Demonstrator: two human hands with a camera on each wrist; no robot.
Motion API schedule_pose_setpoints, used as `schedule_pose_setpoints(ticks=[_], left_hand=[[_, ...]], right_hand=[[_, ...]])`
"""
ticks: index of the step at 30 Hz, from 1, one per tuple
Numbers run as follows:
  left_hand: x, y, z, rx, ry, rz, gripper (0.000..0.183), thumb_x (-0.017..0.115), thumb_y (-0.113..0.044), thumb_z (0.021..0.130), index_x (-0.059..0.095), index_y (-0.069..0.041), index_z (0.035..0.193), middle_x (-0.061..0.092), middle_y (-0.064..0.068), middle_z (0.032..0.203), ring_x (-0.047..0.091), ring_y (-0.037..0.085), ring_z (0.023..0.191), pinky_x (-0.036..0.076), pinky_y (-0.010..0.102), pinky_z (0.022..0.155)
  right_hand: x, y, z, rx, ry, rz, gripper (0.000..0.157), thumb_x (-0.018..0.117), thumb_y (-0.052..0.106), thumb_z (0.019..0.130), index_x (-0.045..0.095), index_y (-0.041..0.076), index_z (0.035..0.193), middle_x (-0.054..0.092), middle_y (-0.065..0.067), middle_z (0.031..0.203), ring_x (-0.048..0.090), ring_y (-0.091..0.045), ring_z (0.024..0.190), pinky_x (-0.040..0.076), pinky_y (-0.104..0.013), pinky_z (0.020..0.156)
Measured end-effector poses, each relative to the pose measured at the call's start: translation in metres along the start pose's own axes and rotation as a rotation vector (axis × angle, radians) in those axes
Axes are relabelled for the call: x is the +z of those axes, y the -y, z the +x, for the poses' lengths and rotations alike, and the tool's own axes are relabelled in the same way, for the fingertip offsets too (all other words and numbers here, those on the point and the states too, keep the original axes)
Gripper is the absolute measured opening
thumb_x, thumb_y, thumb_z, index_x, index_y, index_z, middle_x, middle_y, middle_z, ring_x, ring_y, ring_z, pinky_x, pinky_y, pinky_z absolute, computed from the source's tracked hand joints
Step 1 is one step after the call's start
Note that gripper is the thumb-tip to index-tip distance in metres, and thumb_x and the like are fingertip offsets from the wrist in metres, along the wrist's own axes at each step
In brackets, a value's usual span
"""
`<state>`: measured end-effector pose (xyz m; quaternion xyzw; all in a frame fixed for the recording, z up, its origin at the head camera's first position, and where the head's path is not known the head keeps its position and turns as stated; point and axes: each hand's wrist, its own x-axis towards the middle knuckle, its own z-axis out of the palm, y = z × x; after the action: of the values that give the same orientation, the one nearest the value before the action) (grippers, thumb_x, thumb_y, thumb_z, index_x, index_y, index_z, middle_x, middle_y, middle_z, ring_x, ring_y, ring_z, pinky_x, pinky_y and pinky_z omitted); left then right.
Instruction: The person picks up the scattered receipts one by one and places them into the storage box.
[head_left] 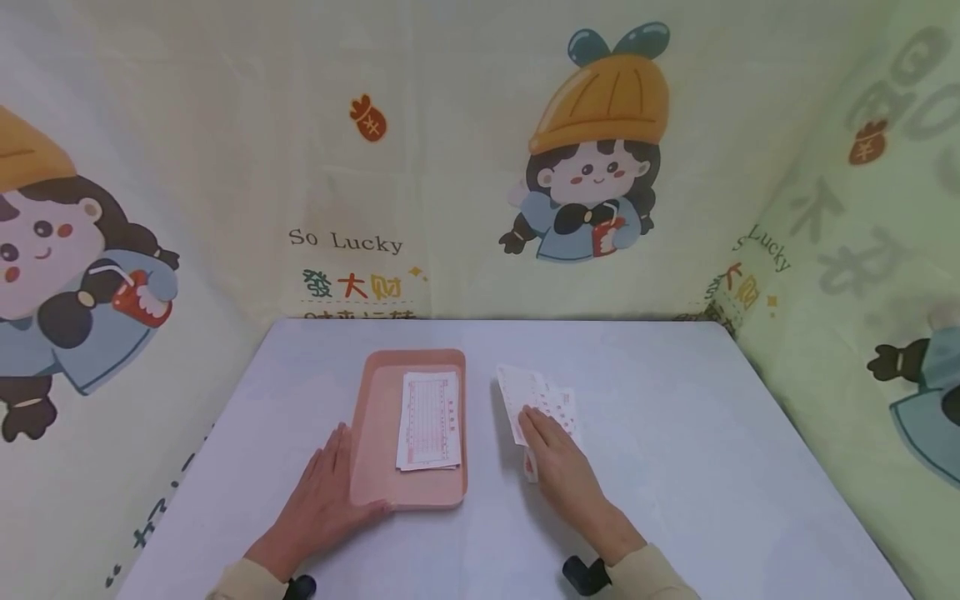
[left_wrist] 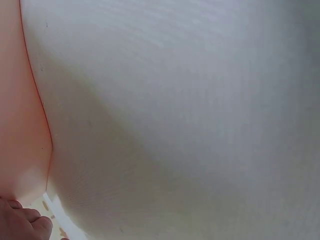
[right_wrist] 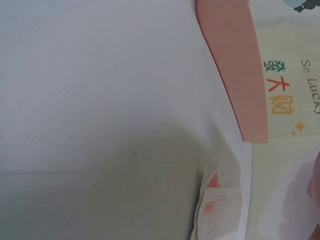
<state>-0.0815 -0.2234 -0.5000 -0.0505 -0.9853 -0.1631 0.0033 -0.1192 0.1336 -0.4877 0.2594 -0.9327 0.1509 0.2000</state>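
A pink tray (head_left: pixel 375 433) lies on the white table, with a small stack of printed paper slips (head_left: pixel 429 421) inside, toward its right side. My left hand (head_left: pixel 318 500) rests against the tray's left edge, fingers straight and the thumb along the front corner. To the right of the tray, my right hand (head_left: pixel 566 479) holds more printed slips (head_left: pixel 521 392), fanned unevenly and tilted, casting a shadow on the table. Its fingers lie over the slips and its thumb is hidden. In the right wrist view, the edges of these slips (right_wrist: pixel 220 212) show red printing.
The white table (head_left: pixel 712 467) reaches back to a patterned cloth backdrop (head_left: pixel 465 167) with cartoon figures and lettering. More cloth hangs along both sides. Dark straps show at both wrists.
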Motion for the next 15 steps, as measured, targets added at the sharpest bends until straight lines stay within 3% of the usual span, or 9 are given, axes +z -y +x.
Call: schedule_pose_setpoints(ticks=[4,8,15], left_hand=[[0.000,0.000,0.001,0.005,-0.007,-0.001,0.134,0.066,-0.080,0.070,0.012,0.009,0.154,0.020,0.029,0.160,0.024,0.043,0.146,0.023,0.061,0.118],[0.000,-0.001,0.001,0.000,0.000,-0.002,0.134,0.065,-0.081,0.069,0.012,0.008,0.154,0.019,0.028,0.160,0.024,0.042,0.147,0.023,0.061,0.118],[0.000,-0.001,0.001,-0.008,0.005,-0.003,0.136,0.063,-0.084,0.068,0.012,0.007,0.154,0.019,0.028,0.160,0.024,0.042,0.147,0.024,0.061,0.118]], right_hand=[[-0.001,0.003,0.005,-0.019,-0.022,-0.008,0.065,0.075,-0.008,0.079,0.053,-0.002,0.140,0.055,-0.016,0.143,0.055,-0.031,0.131,0.047,-0.044,0.108],[-0.002,0.007,0.009,-0.015,0.007,-0.004,0.069,0.077,-0.009,0.077,0.051,-0.002,0.141,0.053,-0.016,0.145,0.053,-0.030,0.133,0.046,-0.043,0.110],[-0.002,0.012,0.016,-0.034,-0.026,0.005,0.060,0.066,-0.013,0.083,0.052,-0.001,0.141,0.054,-0.016,0.144,0.054,-0.030,0.132,0.045,-0.043,0.110]])
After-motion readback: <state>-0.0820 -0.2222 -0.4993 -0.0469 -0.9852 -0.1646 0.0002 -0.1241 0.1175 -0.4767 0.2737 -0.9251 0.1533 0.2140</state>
